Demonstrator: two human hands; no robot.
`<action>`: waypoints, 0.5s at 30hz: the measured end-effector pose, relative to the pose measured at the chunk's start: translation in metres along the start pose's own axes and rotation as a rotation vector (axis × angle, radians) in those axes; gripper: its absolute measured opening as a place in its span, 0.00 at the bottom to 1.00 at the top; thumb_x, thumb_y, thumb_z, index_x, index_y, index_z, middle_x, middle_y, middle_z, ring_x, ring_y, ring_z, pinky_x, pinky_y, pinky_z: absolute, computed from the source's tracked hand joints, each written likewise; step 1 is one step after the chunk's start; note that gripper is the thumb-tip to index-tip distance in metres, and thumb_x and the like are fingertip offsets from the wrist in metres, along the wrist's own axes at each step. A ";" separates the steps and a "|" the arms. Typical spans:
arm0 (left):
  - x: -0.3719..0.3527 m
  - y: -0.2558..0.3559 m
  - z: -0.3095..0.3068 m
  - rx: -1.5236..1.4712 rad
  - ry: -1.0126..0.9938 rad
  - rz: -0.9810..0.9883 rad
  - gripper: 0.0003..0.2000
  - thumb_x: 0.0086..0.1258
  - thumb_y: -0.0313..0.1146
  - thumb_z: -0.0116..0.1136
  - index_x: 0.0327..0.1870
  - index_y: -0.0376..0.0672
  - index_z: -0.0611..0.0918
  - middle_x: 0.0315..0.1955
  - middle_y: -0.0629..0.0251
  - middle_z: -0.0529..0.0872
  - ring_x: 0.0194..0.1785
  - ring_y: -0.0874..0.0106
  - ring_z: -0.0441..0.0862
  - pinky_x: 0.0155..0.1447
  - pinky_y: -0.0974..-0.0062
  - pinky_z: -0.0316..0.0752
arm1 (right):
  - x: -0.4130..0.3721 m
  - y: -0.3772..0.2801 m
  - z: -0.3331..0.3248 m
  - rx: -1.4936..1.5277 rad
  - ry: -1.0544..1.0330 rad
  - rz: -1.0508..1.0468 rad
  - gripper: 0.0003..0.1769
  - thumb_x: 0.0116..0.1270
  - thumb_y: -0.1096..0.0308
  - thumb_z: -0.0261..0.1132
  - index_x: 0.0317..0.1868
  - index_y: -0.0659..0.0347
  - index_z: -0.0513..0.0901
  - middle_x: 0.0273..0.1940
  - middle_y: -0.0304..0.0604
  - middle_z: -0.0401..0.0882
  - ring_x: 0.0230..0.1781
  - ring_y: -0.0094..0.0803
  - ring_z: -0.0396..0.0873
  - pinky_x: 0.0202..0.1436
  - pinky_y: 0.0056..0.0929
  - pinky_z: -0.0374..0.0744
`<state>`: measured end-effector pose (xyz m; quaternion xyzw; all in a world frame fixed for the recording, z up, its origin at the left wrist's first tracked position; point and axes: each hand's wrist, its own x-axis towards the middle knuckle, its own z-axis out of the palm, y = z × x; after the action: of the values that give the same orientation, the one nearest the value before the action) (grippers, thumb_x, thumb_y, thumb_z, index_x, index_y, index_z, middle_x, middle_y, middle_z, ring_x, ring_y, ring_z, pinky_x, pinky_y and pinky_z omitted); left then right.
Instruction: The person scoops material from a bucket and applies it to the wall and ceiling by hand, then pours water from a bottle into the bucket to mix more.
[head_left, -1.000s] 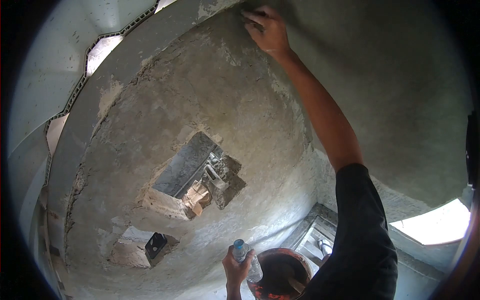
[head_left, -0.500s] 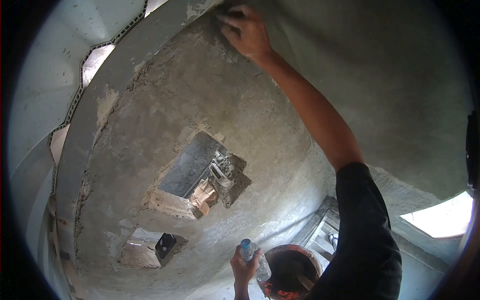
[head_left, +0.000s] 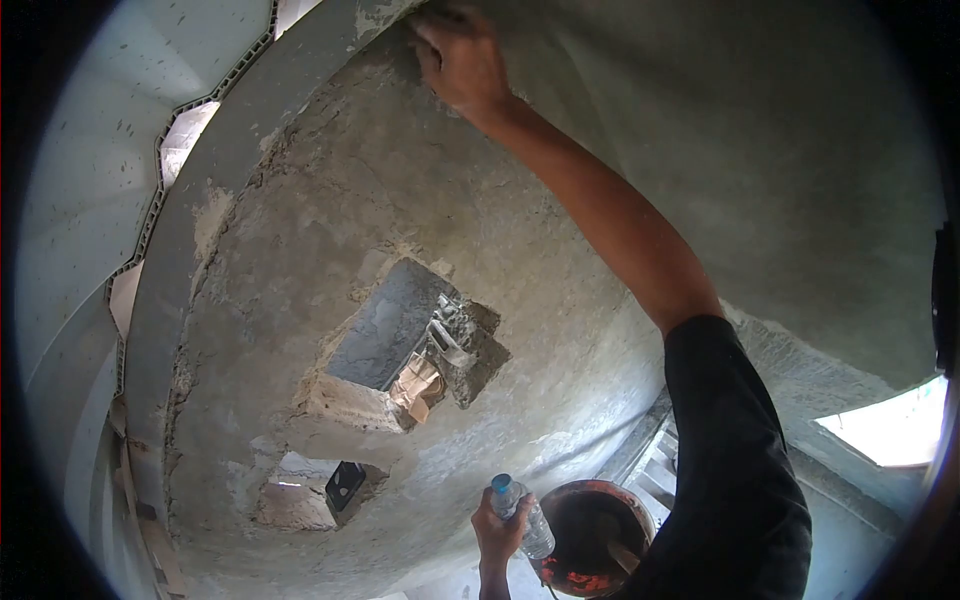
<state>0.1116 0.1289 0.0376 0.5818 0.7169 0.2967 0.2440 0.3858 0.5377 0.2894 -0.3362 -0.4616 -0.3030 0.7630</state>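
My right hand is raised to the top of the rough grey plastered wall, close to the corner where it meets the smoother surface. Its fingers are bent and partly blurred, with the thumb apart, and I see nothing held in them. Lower down, my left hand wraps round a clear plastic bottle with a blue cap, tilted above the rim of a bucket. The bucket has a dark inside and red patches, and a handle-like piece stands in it.
Two openings are cut in the wall. The larger holds a paper-like brown piece and a grey bracket-like piece. A dark phone-like object leans in the smaller one. Corrugated sheet lines the left, and a bright opening shows at right.
My right hand has moved a little to the left along the top of the wall. The bottle in my left hand and the bucket appear slightly further right in the view.
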 end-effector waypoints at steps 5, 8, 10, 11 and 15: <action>-0.002 0.001 0.000 0.026 0.012 0.018 0.16 0.53 0.37 0.69 0.38 0.40 0.79 0.29 0.60 0.85 0.33 0.69 0.84 0.40 0.71 0.76 | -0.015 0.011 -0.024 0.226 0.012 0.055 0.17 0.52 0.77 0.61 0.44 0.59 0.81 0.39 0.52 0.81 0.40 0.46 0.79 0.44 0.37 0.79; -0.002 -0.002 -0.002 0.044 0.025 -0.002 0.16 0.53 0.37 0.69 0.38 0.40 0.79 0.29 0.60 0.86 0.33 0.68 0.84 0.40 0.71 0.77 | -0.001 0.050 -0.011 0.020 0.160 0.193 0.17 0.57 0.75 0.60 0.48 0.62 0.80 0.36 0.53 0.81 0.30 0.44 0.80 0.35 0.35 0.79; -0.004 -0.005 -0.003 0.057 0.011 -0.013 0.16 0.53 0.37 0.69 0.38 0.40 0.79 0.29 0.60 0.86 0.34 0.68 0.84 0.40 0.72 0.77 | 0.003 0.059 0.000 -0.007 0.136 0.242 0.18 0.60 0.73 0.60 0.52 0.65 0.79 0.38 0.53 0.82 0.28 0.40 0.80 0.33 0.30 0.78; -0.004 -0.005 -0.004 0.053 0.014 -0.013 0.16 0.53 0.37 0.69 0.38 0.40 0.79 0.29 0.60 0.86 0.34 0.68 0.84 0.40 0.72 0.77 | 0.001 0.058 0.005 -0.044 0.051 0.239 0.17 0.57 0.73 0.60 0.49 0.61 0.80 0.34 0.54 0.81 0.29 0.43 0.80 0.34 0.36 0.79; -0.006 0.007 -0.005 0.013 0.010 -0.036 0.16 0.53 0.38 0.69 0.38 0.40 0.79 0.30 0.60 0.85 0.34 0.69 0.84 0.40 0.72 0.77 | -0.013 -0.001 -0.016 0.049 -0.287 0.156 0.21 0.54 0.75 0.60 0.50 0.53 0.80 0.35 0.49 0.82 0.28 0.43 0.80 0.39 0.36 0.80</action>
<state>0.1139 0.1230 0.0461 0.5687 0.7304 0.2906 0.2421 0.3877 0.5263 0.2724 -0.3923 -0.5456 -0.1803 0.7182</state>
